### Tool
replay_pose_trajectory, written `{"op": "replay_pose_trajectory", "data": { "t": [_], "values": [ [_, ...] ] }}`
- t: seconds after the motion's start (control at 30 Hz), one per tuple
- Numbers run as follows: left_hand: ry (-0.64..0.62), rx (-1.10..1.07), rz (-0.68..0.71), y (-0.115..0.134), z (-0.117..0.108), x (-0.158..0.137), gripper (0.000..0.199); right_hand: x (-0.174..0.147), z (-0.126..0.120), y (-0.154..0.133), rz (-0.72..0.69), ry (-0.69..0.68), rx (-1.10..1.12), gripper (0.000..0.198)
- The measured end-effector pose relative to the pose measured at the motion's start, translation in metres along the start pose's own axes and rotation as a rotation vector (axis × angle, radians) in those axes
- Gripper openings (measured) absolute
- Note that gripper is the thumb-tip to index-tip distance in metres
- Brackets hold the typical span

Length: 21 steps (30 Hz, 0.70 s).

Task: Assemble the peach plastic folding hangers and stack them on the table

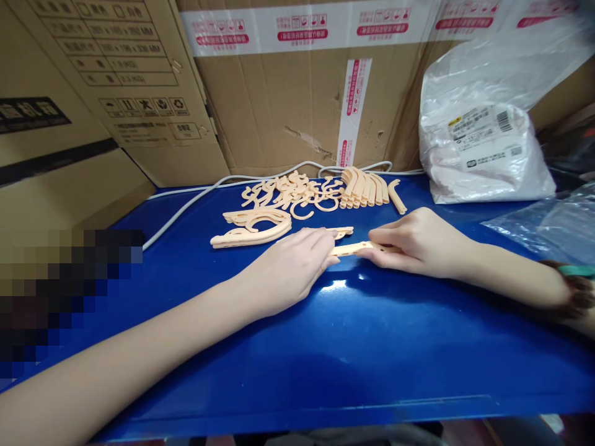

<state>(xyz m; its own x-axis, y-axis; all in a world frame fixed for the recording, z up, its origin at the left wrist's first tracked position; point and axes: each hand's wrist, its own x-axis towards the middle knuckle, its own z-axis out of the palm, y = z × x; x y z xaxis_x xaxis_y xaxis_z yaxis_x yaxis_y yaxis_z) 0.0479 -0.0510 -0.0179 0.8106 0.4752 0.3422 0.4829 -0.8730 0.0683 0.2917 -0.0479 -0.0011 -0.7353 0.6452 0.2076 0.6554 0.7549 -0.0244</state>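
Note:
A cream plastic hanger piece [349, 249] with small holes along it is gripped between my two hands above the blue table. My left hand [302, 263] has its fingers closed around the piece's left end and covers it. My right hand [416, 241] pinches the other end between thumb and fingers. Just behind my left fingers the end of a cream part [344, 232] sticks out; whether it joins the held piece I cannot tell. Assembled-looking cream hangers [253, 230] lie stacked to the left of my left hand.
Loose cream hooks [292, 191] lie heaped at the back, beside a row of curved arm pieces [365, 188] and one separate arm piece [397, 197]. A white cable [186, 214] runs behind them. Cardboard boxes [279, 93] wall the back; a white plastic bag [483, 142] stands at right.

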Motion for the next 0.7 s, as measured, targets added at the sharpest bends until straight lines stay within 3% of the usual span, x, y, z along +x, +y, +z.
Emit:
{"op": "replay_pose_trajectory", "data": {
  "t": [0.7],
  "values": [
    [-0.072, -0.016, 0.01, 0.0019, -0.004, -0.0001, 0.038, 0.0033, -0.0032, -0.0019, 0.079, -0.108, 0.38, 0.053]
  ]
}}
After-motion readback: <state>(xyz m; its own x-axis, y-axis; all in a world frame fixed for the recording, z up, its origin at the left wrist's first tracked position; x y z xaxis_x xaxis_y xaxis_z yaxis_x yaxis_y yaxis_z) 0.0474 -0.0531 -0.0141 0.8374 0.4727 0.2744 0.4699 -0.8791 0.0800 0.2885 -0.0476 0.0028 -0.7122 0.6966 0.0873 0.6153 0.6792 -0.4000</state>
